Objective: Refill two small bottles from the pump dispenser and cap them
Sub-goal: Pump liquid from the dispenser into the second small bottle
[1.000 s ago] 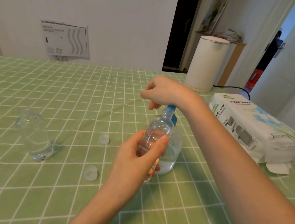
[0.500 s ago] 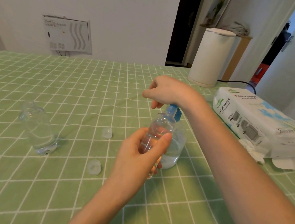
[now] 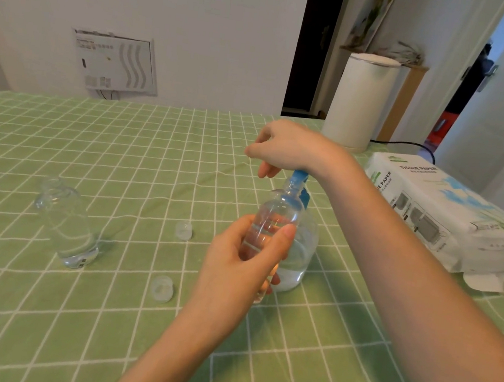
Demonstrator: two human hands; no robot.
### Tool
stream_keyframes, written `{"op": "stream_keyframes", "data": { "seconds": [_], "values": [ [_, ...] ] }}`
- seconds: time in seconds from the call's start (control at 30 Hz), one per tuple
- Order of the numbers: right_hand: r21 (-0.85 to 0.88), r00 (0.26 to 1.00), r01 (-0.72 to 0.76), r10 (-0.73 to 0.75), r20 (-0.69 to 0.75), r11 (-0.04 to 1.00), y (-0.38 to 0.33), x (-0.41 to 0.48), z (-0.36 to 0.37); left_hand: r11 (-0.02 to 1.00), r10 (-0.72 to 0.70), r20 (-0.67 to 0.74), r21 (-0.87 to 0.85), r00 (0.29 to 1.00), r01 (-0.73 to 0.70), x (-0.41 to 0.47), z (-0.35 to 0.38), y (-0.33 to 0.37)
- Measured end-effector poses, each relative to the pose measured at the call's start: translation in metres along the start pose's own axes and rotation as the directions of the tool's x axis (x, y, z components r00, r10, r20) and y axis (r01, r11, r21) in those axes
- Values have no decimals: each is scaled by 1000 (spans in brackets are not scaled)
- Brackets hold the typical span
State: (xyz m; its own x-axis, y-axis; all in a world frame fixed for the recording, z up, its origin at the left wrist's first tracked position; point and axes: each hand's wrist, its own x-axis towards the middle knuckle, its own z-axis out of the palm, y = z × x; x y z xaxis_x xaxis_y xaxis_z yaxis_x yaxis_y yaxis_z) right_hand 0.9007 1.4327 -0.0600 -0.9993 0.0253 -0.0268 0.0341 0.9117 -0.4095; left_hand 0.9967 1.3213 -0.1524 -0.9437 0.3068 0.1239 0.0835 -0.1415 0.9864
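My left hand [image 3: 239, 267] grips a small clear bottle [image 3: 272, 222], held upright with its open neck just under the blue pump nozzle. My right hand [image 3: 287, 150] rests on top of the blue pump head [image 3: 301, 181] of the clear pump dispenser [image 3: 297, 260], which stands on the table right behind the held bottle. A second small clear bottle [image 3: 65, 225] stands uncapped at the left with a little liquid at its bottom. Two clear caps lie loose on the cloth: one [image 3: 183, 230] further back, one [image 3: 162, 288] nearer me.
The table wears a green checked cloth [image 3: 121, 159]. A white pack of tissue paper [image 3: 442, 211] lies at the right. A white kettle [image 3: 358, 102] with a black cord stands at the far right edge.
Both hands keep their hold. The view has tilted slightly, shifting everything a little lower in the frame; the liquid level in the held bottle shows no clear difference.
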Motion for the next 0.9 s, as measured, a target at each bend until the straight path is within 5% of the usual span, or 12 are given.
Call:
{"op": "stream_keyframes", "data": {
  "seconds": [0.9],
  "values": [
    [-25, 999, 42, -42, -15, 999, 0, 1, 3, 1000, 1, 10, -2, 1000, -1, -1, -1, -2]
  ]
}}
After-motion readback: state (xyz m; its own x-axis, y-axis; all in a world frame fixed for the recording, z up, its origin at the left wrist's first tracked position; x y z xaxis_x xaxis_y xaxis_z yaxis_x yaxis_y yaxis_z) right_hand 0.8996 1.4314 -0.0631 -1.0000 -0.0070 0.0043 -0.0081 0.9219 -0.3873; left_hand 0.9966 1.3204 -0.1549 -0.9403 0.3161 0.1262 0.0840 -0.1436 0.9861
